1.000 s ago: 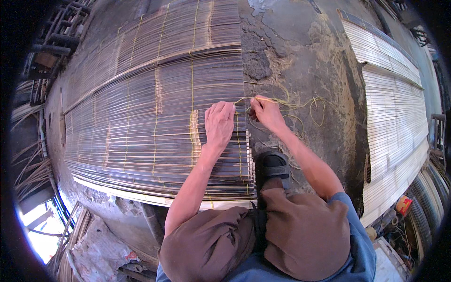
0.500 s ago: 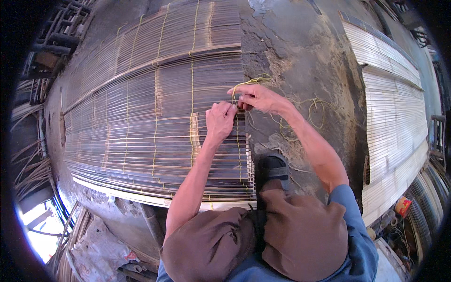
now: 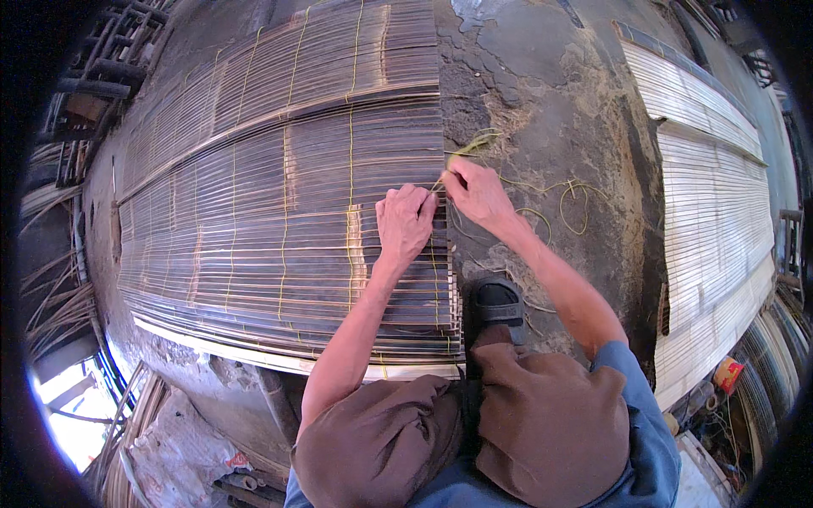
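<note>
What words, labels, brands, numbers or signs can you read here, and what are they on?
None can be read.
Pale sack, lower left: red marks, too blurred to read.
Red-and-yellow container, right: any markings too small to read.
Slatted mat: no lettering visible.

A rough workshop, shown by slatted mats (image 3: 254, 195), a worn floor (image 3: 584, 110) and piled loose strips (image 3: 69, 303).

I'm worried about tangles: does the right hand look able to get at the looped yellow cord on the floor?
Probably yes: the right hand is near the looped yellow cord with nothing visible between them, though that hand seems occupied.
</note>
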Motion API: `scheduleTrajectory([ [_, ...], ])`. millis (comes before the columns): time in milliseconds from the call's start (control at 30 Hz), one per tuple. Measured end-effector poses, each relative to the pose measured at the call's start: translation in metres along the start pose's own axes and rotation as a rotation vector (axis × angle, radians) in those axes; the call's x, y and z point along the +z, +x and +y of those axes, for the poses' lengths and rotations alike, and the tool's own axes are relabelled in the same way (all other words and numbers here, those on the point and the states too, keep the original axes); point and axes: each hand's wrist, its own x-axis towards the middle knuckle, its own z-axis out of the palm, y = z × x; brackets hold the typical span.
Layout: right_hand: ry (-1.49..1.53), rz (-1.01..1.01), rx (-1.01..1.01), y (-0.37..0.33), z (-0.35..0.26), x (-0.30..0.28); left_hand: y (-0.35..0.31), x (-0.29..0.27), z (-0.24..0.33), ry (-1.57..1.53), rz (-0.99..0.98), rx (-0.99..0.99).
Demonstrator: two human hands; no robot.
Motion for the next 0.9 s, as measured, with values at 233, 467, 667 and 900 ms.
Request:
scheduleTrajectory([
  [233,0.184,0.048,0.335,-0.030,0.018,0.019,-0.004,0.003,0.002,0.032,0.205,0.095],
  [467,0.127,-0.005,0.088,0.032,-0.002,0.018,0.012,-0.001,-0.013,-0.193,0.017,0.023],
  [667,0.363,-0.276,0.182,0.050,-0.018,0.004,0.010,0.002,-0.019,-0.263,-0.130,-0.151],
  [900,0.481,-0.530,0.093,0.021,0.006,-0.003,0.004,0.009,-0.019,-0.205,-0.058,-0.070],
])
